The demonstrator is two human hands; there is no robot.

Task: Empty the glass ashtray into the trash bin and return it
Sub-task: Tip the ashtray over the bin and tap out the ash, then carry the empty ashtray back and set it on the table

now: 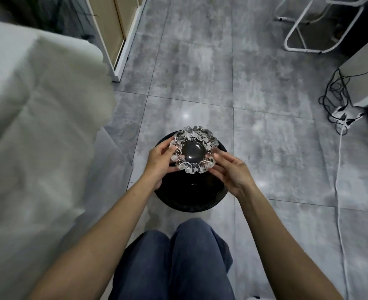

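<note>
A grey tiled floor fills most of the view, with a white cloth-covered surface rising along the left edge. At the top right stands a white tubular frame, and lower on the right a tangle of black cables runs to a white power strip. No brand, label or writing can be read anywhere. The person's legs in blue trousers show at the bottom. Just ahead of the knees sits a round black trash bin, dark inside. Above its opening the glass ashtray is held between both hands (its scalloped rim catches the light). It seems turned bottom-up, though the glass makes this hard to judge. The left hand grips its left edge with curled fingers, and the right hand clasps its right edge.
</note>
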